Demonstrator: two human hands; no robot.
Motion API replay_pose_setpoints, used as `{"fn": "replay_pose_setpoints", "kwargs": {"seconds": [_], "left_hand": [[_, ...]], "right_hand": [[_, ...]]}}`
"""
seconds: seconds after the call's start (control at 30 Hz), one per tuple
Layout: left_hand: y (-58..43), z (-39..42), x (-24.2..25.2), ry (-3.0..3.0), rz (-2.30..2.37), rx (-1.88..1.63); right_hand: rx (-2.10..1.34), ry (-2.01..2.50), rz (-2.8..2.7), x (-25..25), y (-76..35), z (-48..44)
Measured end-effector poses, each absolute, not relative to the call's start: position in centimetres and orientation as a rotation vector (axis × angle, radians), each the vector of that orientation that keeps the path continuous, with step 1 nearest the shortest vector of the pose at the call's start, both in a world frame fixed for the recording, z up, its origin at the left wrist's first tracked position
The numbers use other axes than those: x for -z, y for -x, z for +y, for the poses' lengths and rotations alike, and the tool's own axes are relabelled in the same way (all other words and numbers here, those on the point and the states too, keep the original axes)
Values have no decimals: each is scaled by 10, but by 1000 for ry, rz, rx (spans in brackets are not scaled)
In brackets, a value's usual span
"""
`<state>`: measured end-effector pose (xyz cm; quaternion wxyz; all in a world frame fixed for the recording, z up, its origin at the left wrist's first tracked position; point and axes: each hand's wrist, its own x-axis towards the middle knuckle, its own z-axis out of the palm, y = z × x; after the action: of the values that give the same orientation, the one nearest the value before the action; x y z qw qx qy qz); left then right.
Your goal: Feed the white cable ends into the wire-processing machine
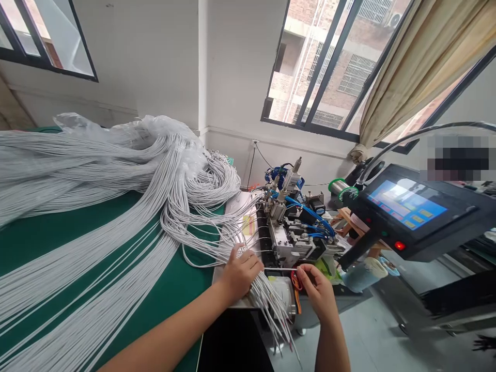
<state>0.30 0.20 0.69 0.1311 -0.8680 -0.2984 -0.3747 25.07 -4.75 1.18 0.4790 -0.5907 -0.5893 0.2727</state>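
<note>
A person sits at a green worktop [46, 243] heaped with long white cords [116, 206], seen from a camera on their head. The cords fan out in thick bundles from a pile at the back left and run toward a small metal machine [290, 232] with blue air hoses, just right of centre. One single cord [281, 269] is stretched straight between the two hands, right in front of the machine. The left hand [240, 271] rests knuckles up on the cord ends at the worktop's edge, fingers curled down over them; whether it pinches the single cord or only presses on it cannot be told. The right hand [318, 289] is raised slightly, wrist bent, with thumb and forefinger closed in a fine pinch on the cord's tip beside some orange wire [297, 289]. More loose cord ends [275, 315] droop off the worktop between the forearms. Judging by how they sag and curve, the cords are light, soft and limp, probably smooth-coated and a little slippery, so a single one is best held close to its end and kept taut between both hands. To the right, a tilted control screen [406, 204] glows blue above a red button, and windows with a beige curtain [418, 62] fill the wall behind.
</note>
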Motion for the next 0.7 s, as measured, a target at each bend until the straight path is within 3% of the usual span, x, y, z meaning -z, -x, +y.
{"fn": "replay_pose_setpoints", "kwargs": {"seconds": [0.33, 0.7], "left_hand": [[0, 1, -5, 2623, -786, 967], [-2, 0, -12, 2774, -831, 683]], "right_hand": [[-779, 1434, -1471, -7, -248, -46], [-927, 1241, -1111, -7, -220, -36]]}}
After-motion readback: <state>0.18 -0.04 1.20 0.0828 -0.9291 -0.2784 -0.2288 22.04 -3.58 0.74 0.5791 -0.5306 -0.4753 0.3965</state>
